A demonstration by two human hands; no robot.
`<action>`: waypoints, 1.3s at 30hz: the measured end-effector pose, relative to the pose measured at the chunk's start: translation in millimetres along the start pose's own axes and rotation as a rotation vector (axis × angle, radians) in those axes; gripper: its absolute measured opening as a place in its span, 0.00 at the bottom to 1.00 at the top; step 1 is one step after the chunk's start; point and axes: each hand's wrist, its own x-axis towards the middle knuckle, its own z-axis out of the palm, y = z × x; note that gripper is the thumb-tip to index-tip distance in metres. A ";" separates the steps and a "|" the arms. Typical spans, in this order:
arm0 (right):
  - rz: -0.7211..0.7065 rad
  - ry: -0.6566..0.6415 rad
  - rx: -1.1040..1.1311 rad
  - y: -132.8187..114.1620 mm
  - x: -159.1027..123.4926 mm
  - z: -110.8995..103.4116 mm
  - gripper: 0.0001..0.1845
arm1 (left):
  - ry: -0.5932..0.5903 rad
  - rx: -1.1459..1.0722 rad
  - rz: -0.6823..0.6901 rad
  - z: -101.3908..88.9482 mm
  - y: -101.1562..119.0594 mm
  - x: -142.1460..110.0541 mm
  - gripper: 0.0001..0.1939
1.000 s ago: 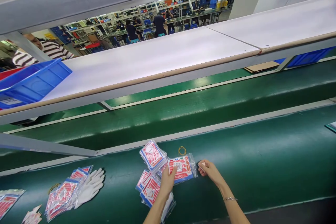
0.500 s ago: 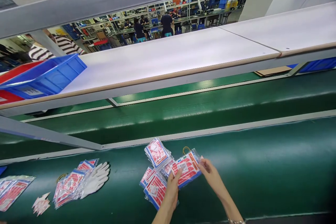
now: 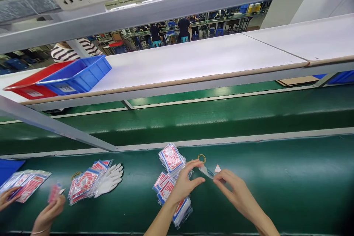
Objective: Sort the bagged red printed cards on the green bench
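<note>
Head view, looking down on a green conveyor belt [image 3: 276, 177]. Both forearms come in from the bottom edge and converge near the belt's middle.

Left hand [image 3: 186, 184]: palm turned down and slightly right, wrist raised off the belt, thumb and index finger extended toward a clear packet [image 3: 206, 171]. Fingers loosely curled, pinching the packet's left end; the grip looks light.

Right hand [image 3: 235, 188]: forearm angled up-left, fingers extended and gathered at the tips, pinching the packet's right end beside a small red-and-white corner [image 3: 218, 168]. The packet is seen nearly edge-on, held just above the belt between the two hands.

A yellow rubber band [image 3: 201, 158] lies on the belt just behind the packet. A fanned pile of red-and-blue packets [image 3: 171, 158] sits left of the left hand; more of them [image 3: 168, 191] lie under the left wrist.

Further left: a bundle of packets [image 3: 83, 184] with a white glove [image 3: 110, 179] touching it. At the lower left edge, another person's hands [image 3: 48, 212] work over more packets [image 3: 27, 184].

Upper shelf carries a blue bin [image 3: 80, 75] beside a red bin [image 3: 30, 88].
</note>
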 end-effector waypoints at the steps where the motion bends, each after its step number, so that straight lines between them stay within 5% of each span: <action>1: -0.017 -0.019 -0.023 -4.4 -0.9 -4.6 0.16 | 0.000 -0.017 0.030 0.4 10.9 1.7 0.18; 3: -0.037 -0.026 -0.054 -11.8 -2.0 -11.4 0.14 | 0.002 -0.055 0.061 2.1 26.8 2.0 0.08; 11: -0.128 0.075 -0.036 -37.8 2.4 -7.2 0.09 | 0.047 -0.041 0.064 6.0 50.2 -11.9 0.05; 20: -0.092 0.064 0.004 -54.1 6.6 -5.5 0.11 | 0.071 -0.026 0.148 2.5 54.0 -18.1 0.05; 31: -0.227 0.149 -0.126 -57.6 9.3 0.8 0.06 | 0.087 -0.024 0.114 8.8 62.7 -24.7 0.07; 35: -0.135 0.121 -0.050 -42.1 -3.0 -11.3 0.06 | 0.106 -0.031 0.047 8.1 62.6 -28.9 0.11; 39: 0.036 0.160 0.041 10.8 -30.6 -33.7 0.10 | 0.133 -0.107 -0.032 1.4 49.9 -30.9 0.14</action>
